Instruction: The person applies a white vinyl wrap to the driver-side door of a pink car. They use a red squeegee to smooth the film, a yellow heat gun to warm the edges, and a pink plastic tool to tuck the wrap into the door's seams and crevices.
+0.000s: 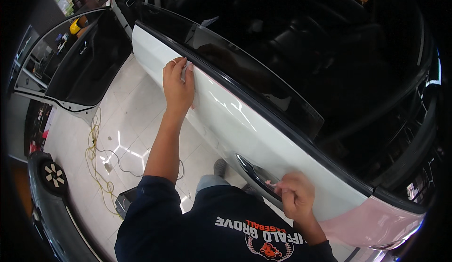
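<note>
A white car door (pixel 221 104) slants across the middle, its dark window trim (pixel 263 102) along the top edge. My left hand (pixel 179 85) is at that edge, just under the trim, fingers closed on a small pale flat piece (pixel 184 71); its kind does not show clearly. A faint pink line runs along the door's edge beside it. My right hand (pixel 297 194) is in front of the door near the chrome handle (pixel 254 173), slightly blurred. Pinched in its fingers is a small pink scrap of thin material (pixel 270 183).
Pink covers the rear body panel (pixel 372 222) at the right. Another door (pixel 89 57) stands swung open at the left. Yellow cable (pixel 94 163) lies looped on the tiled floor beside a black box (pixel 126 200). Part of another vehicle with a wheel (pixel 54 173) is at the lower left.
</note>
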A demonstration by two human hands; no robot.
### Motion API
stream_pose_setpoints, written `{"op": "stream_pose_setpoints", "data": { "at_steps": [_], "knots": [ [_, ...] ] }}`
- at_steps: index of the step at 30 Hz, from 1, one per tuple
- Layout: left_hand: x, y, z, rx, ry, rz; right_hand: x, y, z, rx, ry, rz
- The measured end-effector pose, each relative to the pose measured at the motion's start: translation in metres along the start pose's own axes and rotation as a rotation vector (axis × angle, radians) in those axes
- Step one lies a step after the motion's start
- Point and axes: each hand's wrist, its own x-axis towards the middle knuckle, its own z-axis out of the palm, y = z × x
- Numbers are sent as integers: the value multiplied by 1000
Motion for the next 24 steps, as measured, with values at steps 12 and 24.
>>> {"op": "stream_pose_setpoints", "data": {
  "at_steps": [12, 24],
  "knots": [
    [6, -13, 10, 99, 67, 288, 8, 2, -2, 15, -25, -33],
    [-5, -8, 11, -33, 66, 284, 11, 2, -7, -19, -58, -28]
  ]
}}
